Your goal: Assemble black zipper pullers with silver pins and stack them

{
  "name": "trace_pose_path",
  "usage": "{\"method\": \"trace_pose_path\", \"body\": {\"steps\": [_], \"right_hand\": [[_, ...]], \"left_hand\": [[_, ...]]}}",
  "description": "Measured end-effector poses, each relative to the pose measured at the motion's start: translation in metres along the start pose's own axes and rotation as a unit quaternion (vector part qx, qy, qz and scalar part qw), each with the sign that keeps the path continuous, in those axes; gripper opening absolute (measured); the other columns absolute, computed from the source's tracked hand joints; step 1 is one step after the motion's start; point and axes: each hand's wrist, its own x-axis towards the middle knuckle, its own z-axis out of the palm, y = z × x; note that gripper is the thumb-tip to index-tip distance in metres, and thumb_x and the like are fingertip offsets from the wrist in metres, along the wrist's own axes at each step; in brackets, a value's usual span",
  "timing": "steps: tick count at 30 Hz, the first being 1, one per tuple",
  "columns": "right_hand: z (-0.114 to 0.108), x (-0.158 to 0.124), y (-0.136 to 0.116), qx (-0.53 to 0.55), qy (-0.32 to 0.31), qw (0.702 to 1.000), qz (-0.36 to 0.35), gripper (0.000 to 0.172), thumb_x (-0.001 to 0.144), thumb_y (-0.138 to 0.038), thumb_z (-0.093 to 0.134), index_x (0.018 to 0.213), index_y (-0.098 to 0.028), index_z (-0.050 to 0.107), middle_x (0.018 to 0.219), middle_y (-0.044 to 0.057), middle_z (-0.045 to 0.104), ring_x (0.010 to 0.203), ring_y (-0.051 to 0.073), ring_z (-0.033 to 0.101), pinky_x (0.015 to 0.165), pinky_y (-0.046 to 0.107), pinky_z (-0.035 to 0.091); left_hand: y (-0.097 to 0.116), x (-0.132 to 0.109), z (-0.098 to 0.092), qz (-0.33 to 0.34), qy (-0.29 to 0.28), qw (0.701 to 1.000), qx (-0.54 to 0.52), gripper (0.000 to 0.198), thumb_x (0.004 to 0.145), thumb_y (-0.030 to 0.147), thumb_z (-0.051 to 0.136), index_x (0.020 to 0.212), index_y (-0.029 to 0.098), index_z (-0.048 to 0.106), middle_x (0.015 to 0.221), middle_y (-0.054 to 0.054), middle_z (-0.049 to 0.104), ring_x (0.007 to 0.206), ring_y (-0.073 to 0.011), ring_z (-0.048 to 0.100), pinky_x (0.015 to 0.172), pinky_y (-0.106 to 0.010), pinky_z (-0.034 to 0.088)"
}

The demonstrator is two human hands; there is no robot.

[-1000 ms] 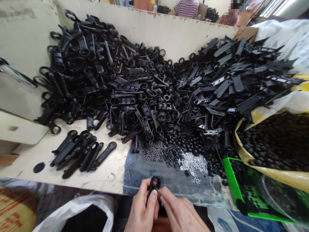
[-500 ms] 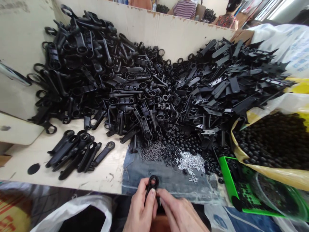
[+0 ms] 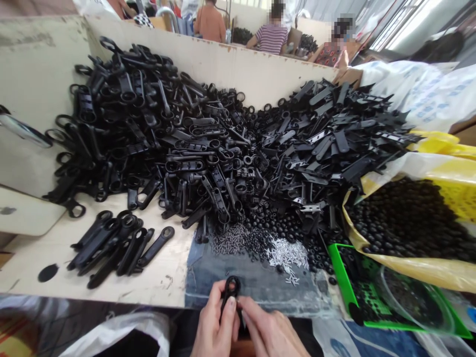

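My left hand (image 3: 214,327) grips a black plastic handle (image 3: 229,288) with a ring end, held upright at the table's near edge. My right hand (image 3: 271,331) pinches against the same handle from the right, fingertips pressed to its shaft. Just beyond lie small piles of dark screws (image 3: 232,242), silver pins (image 3: 286,254) and little black rings (image 3: 275,224) on a grey cloth (image 3: 256,282). A row of finished black handles (image 3: 117,246) lies to the left on the tabletop.
A huge heap of black ring-ended handles (image 3: 148,129) and flat black blades (image 3: 334,134) fills the walled table (image 3: 245,64). A yellow bag of black beads (image 3: 409,223) and a green tray (image 3: 372,297) sit at right. People sit beyond the wall.
Both hands stay on the handle at the near edge. The view has tilted up slightly, showing more of the people behind the wall.
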Motion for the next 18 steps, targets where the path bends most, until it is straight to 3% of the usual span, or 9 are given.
{"method": "trace_pose_path", "body": {"steps": [2, 6, 13, 18], "right_hand": [[0.000, 0.001, -0.001, -0.012, 0.017, 1.000, 0.001, 0.031, 0.104, -0.022, 0.038, 0.124, -0.028, 0.061, 0.084, 0.003, 0.082, 0.068, 0.022, 0.079, 0.054, 0.026, 0.037], [-0.003, 0.002, -0.004, -0.005, 0.009, 1.000, 0.002, 0.032, 0.102, -0.020, 0.040, 0.124, -0.028, 0.062, 0.086, 0.003, 0.082, 0.074, 0.023, 0.081, 0.055, 0.026, 0.039], [-0.017, 0.006, -0.017, -0.051, -0.064, 0.995, 0.048, 0.037, 0.102, -0.017, 0.038, 0.130, -0.024, 0.061, 0.096, 0.007, 0.083, 0.087, 0.029, 0.081, 0.060, 0.027, 0.044], [-0.025, 0.010, -0.028, -0.128, -0.094, 0.985, 0.061, 0.041, 0.098, -0.010, 0.042, 0.132, -0.022, 0.061, 0.096, 0.009, 0.083, 0.086, 0.030, 0.081, 0.058, 0.027, 0.045]], "left_hand": [[0.002, 0.000, 0.001, 0.007, -0.020, 1.000, -0.001, 0.056, 0.088, 0.070, 0.060, 0.115, 0.021, 0.063, 0.060, 0.003, 0.056, 0.061, -0.0163, 0.055, 0.062, -0.024, 0.048], [0.006, 0.000, 0.005, 0.013, -0.033, 0.999, -0.003, 0.066, 0.088, 0.077, 0.052, 0.115, 0.017, 0.060, 0.054, 0.009, 0.041, 0.050, -0.0114, 0.038, 0.052, -0.023, 0.034], [0.008, -0.002, 0.009, 0.011, -0.016, 1.000, -0.014, 0.066, 0.086, 0.077, 0.054, 0.113, 0.018, 0.061, 0.054, 0.009, 0.042, 0.049, -0.0111, 0.038, 0.051, -0.022, 0.032], [0.010, -0.002, 0.010, 0.017, 0.007, 1.000, -0.001, 0.060, 0.088, 0.074, 0.054, 0.110, 0.019, 0.062, 0.055, 0.009, 0.043, 0.051, -0.0123, 0.041, 0.051, -0.023, 0.035]]}}
